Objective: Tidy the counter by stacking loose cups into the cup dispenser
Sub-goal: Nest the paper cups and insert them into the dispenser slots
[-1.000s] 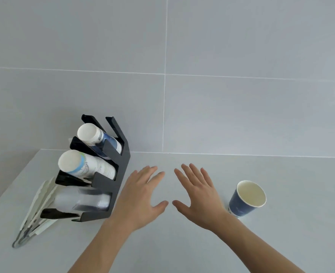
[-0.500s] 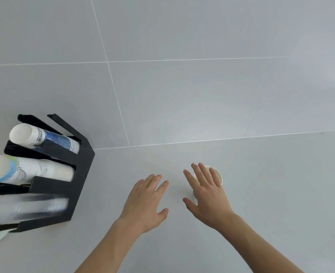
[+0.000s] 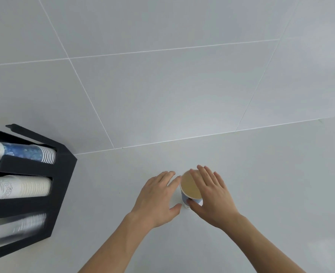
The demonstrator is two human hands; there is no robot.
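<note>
A blue paper cup (image 3: 190,187) with a white inside stands upright on the pale counter (image 3: 271,184), between my two hands. My right hand (image 3: 212,198) lies over its right rim with fingers straight and spread, and the thumb touches the cup's near wall. My left hand (image 3: 156,200) hovers open just left of the cup, fingertips near its rim. The black cup dispenser (image 3: 62,174) stands at the left edge. Its slots hold lying stacks: blue cups (image 3: 25,152), white cups (image 3: 25,189) and clear cups (image 3: 21,227).
A grey tiled wall (image 3: 182,85) rises behind the counter. The dispenser's left part is cut off by the frame edge.
The view has swung right, so the dispenser slid to the left edge. Both hands have moved to the loose cup; it now sits between them, with the right thumb against it.
</note>
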